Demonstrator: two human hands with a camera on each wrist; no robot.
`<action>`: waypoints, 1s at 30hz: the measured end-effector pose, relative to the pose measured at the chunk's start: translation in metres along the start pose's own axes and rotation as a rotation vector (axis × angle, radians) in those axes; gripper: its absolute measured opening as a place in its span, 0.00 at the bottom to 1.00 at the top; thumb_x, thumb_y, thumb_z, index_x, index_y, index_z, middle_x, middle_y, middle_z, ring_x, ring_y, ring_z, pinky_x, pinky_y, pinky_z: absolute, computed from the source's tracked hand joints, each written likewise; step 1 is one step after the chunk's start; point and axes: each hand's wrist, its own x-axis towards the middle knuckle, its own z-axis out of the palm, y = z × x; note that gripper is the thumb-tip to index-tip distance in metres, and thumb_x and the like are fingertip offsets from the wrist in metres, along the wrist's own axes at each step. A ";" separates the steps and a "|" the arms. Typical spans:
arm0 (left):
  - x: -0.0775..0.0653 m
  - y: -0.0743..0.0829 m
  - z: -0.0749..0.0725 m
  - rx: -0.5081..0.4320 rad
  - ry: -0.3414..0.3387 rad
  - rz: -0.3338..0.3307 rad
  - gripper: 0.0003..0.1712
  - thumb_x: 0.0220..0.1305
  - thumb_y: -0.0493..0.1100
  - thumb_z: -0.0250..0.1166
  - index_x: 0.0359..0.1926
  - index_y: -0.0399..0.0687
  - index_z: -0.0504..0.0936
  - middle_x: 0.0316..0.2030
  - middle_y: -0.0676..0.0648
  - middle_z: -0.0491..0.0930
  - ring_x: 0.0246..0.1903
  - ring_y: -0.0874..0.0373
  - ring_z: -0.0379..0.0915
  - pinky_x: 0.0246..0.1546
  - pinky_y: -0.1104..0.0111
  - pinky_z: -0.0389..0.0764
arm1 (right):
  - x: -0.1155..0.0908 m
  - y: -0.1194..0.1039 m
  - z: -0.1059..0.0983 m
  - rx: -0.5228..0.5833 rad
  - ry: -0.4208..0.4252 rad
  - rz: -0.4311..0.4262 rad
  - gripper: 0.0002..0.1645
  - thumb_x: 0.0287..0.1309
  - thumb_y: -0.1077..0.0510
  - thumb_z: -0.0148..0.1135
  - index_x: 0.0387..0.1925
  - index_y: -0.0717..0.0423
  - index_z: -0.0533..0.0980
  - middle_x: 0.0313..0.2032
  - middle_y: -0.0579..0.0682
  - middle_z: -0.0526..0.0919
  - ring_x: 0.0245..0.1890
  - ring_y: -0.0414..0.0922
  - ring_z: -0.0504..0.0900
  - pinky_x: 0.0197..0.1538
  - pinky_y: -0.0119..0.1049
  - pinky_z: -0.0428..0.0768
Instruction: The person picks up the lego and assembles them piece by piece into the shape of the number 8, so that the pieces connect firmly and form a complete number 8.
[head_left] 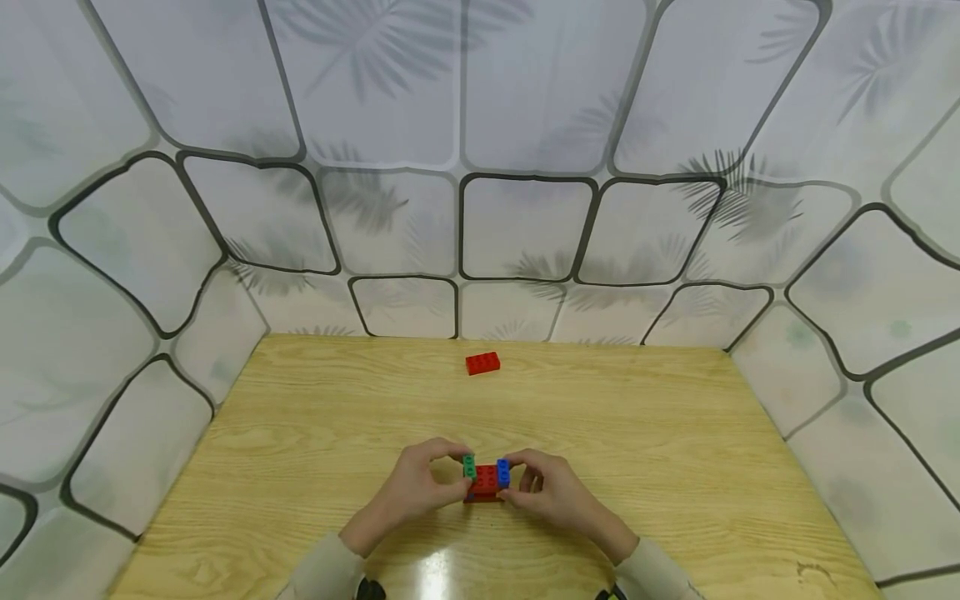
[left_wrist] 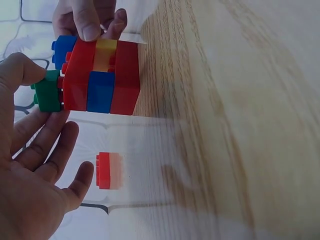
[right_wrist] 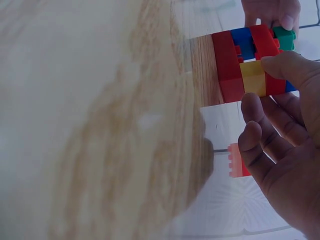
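Observation:
My left hand [head_left: 414, 483] pinches a small green toy brick [head_left: 469, 467] between thumb and fingers, over the left end of a brick stack. In the left wrist view, red studs show in a narrow gap beneath the green brick. The stack has a bottom red brick [left_wrist: 126, 80], a middle layer with a blue brick [left_wrist: 100, 92] and a yellow brick [right_wrist: 253, 77], and an upper red brick [head_left: 487, 477]. On its right end sits a small blue brick [head_left: 503, 473]. Thumb and fingers of my right hand [head_left: 551, 492] grip the stack's right end.
A loose red brick [head_left: 482, 363] lies on the wooden table [head_left: 360, 400] near its back edge, beyond the stack. Patterned light cloth [head_left: 532, 225] surrounds the back and both sides of the table.

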 end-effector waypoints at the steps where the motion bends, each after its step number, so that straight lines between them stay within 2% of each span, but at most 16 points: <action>1: 0.000 0.000 0.000 0.000 0.000 -0.002 0.18 0.62 0.40 0.75 0.53 0.42 0.89 0.47 0.52 0.89 0.50 0.51 0.85 0.58 0.44 0.81 | 0.000 0.000 0.000 0.000 -0.001 -0.001 0.24 0.66 0.52 0.73 0.61 0.53 0.81 0.31 0.43 0.84 0.28 0.31 0.77 0.32 0.30 0.80; 14: -0.002 0.000 -0.001 -0.004 -0.009 0.024 0.19 0.60 0.40 0.76 0.53 0.43 0.89 0.46 0.52 0.89 0.48 0.49 0.85 0.56 0.43 0.82 | 0.000 -0.001 0.000 0.001 -0.001 0.001 0.23 0.66 0.52 0.74 0.60 0.52 0.81 0.30 0.43 0.84 0.26 0.31 0.77 0.30 0.30 0.79; 30: -0.003 0.000 0.000 0.019 -0.008 0.045 0.20 0.60 0.39 0.76 0.54 0.43 0.89 0.45 0.53 0.88 0.46 0.47 0.84 0.52 0.51 0.84 | 0.000 -0.001 0.000 0.004 -0.011 0.013 0.23 0.66 0.52 0.74 0.60 0.51 0.81 0.30 0.43 0.84 0.26 0.32 0.77 0.30 0.30 0.79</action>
